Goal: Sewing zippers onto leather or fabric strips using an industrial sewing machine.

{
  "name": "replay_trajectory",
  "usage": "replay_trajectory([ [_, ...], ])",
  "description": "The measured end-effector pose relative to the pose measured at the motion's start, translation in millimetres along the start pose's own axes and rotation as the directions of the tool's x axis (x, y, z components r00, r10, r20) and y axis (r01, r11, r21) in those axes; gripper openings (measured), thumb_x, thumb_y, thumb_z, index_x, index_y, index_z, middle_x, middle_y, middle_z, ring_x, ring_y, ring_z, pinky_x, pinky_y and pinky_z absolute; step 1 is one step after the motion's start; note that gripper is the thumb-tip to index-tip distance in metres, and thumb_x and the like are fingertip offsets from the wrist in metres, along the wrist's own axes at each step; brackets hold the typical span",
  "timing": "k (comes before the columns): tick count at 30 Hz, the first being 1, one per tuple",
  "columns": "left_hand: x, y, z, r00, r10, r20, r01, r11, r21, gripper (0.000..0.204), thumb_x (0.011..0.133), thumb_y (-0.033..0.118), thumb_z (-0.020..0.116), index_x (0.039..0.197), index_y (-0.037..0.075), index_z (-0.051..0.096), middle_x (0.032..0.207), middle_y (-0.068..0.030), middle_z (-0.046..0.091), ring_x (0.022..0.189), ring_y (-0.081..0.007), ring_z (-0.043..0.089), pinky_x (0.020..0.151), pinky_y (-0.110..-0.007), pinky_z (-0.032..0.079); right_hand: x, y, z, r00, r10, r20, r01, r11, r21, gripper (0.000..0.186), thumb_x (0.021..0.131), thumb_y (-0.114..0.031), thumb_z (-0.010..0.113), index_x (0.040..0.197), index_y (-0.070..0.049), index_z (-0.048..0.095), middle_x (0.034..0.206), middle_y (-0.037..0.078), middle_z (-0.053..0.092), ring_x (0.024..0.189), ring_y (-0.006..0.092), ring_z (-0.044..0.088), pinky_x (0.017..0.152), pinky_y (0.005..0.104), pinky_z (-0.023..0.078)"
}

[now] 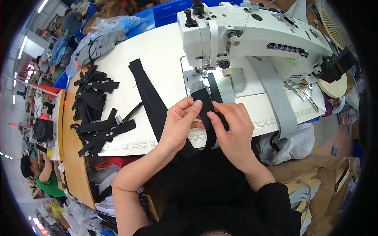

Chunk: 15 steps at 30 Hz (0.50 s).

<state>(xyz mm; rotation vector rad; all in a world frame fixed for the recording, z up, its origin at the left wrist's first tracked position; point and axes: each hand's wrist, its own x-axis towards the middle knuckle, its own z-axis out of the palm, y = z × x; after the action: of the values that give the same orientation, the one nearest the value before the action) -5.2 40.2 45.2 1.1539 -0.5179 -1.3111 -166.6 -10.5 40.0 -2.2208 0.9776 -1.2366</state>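
Note:
Both my hands are at the front of a white sewing machine [252, 29], just before its needle and presser foot [205, 74]. My left hand [177, 122] pinches the left edge of a black fabric strap [204, 104] between thumb and fingers. My right hand [234, 126], fingers bent and closed, grips the strap from the other side. The strap loops down below the table's front edge. A second length of black strap [213, 84] runs from beside the presser foot to under my right fingers; whether it is the same piece, I cannot tell.
A long black strip [147, 92] lies left of my hands. Farther left is a pile of black straps with metal fittings [92, 94]. A grey band [271, 90] hangs over the table edge at right, near several wrenches [305, 92]. A person in green [49, 183] works far left.

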Motion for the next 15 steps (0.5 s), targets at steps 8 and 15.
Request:
replay_trajectory([
  [8, 0.3, -6.6, -6.4, 0.999, 0.015, -0.046, -0.009, 0.994, 0.111, 0.017, 0.095, 0.017, 0.081, 0.101, 0.002, 0.076, 0.084, 0.0002, 0.072, 0.071, -0.0042, 0.062, 0.067, -0.021, 0.053, -2.1, -14.3, 0.8, 0.997, 0.021, -0.076, -0.035, 0.981, -0.19, 0.027, 0.089, -0.017, 0.08, 0.11, -0.001, 0.075, 0.091, 0.006, 0.067, 0.085, 0.0261, 0.063, 0.068, 0.0367, 0.052],
  [15, -0.7, -7.4, -4.2, 0.996, -0.075, -0.04, 0.074, 0.997, -0.034, 0.014, 0.094, 0.015, 0.082, 0.102, 0.004, 0.076, 0.086, 0.0006, 0.074, 0.075, -0.0054, 0.067, 0.071, -0.023, 0.058, -5.4, -10.8, 5.4, 0.995, -0.034, -0.089, 0.015, 0.979, -0.204, 0.025, 0.089, -0.015, 0.08, 0.109, 0.0, 0.077, 0.091, 0.006, 0.069, 0.083, 0.0257, 0.064, 0.068, 0.0375, 0.053],
])
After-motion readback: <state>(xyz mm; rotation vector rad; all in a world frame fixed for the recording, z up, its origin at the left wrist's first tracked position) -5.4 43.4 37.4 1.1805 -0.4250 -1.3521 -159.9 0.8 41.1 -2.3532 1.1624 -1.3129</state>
